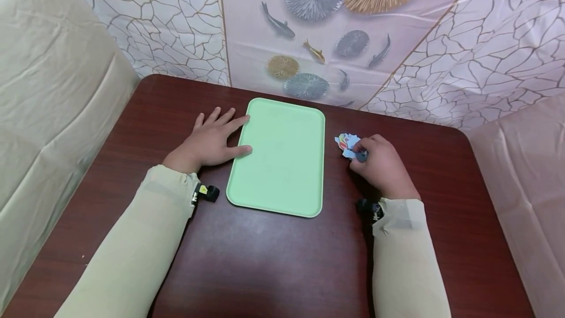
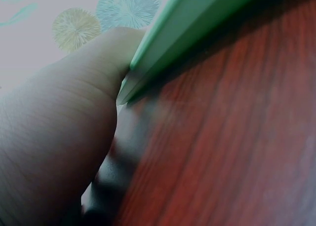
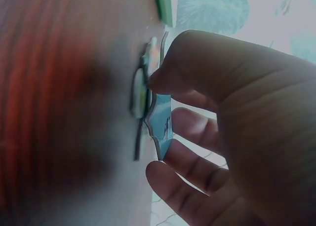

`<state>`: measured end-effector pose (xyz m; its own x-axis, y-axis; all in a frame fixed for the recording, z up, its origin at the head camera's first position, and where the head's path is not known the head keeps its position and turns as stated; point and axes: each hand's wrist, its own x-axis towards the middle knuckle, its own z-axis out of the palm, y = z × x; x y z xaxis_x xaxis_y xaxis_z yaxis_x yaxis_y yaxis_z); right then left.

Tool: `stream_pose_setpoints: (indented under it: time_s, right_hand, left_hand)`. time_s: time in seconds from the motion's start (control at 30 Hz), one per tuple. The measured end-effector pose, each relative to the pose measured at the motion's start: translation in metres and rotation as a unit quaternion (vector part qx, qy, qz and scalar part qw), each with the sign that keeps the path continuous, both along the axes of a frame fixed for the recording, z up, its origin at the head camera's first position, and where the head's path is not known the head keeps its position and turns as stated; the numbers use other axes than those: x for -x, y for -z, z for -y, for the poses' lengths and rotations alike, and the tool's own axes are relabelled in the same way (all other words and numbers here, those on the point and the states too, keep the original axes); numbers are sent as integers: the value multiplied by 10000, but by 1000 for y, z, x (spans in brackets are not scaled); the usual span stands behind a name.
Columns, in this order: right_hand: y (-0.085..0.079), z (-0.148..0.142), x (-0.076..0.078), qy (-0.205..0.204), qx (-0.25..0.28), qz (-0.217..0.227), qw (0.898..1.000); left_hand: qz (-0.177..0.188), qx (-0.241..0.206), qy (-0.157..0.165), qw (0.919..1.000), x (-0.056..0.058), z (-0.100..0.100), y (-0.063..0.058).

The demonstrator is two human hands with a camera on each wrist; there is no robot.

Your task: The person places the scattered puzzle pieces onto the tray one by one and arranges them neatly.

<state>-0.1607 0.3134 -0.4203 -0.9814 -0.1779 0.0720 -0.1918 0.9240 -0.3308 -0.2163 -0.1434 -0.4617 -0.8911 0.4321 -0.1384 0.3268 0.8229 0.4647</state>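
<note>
1. While the dark wood-grained table bears everything, the green tray lies flat upon it.
2. Left hand: fingers spread, thumb and forefinger at the tray's left rim; uneven pressure could slide the tray.
3. Right hand: thumb and fingertips pinching a blue piece.
4. Loose flat pieces: clustered just right of the tray; overlap might let the pinched one drag its neighbours.
5. Blue piece: beside this cluster, contact uncertain; thinness could make it slip.

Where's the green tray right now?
In the head view, the green tray lies on the dark table, with the left hand at its left edge and the right hand holding a blue piece to its right.
</note>
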Motion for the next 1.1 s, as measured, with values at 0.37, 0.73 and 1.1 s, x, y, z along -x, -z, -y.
stream_pose_setpoints:
  time_s: [0.37,0.73,1.1]
  right_hand:
    - [-10,8,1,-322,110,-350,9988]
    - [-20,34,4,-594,257,-363,9972]
    - [-24,69,27,-1122,281,-62,9933]
  left_hand:
    - [-13,-65,31,10000,1,-2,1]
    - [-13,-100,25,9999,0,-1,1]
    - [-32,-72,-4,10000,-1,0,0]
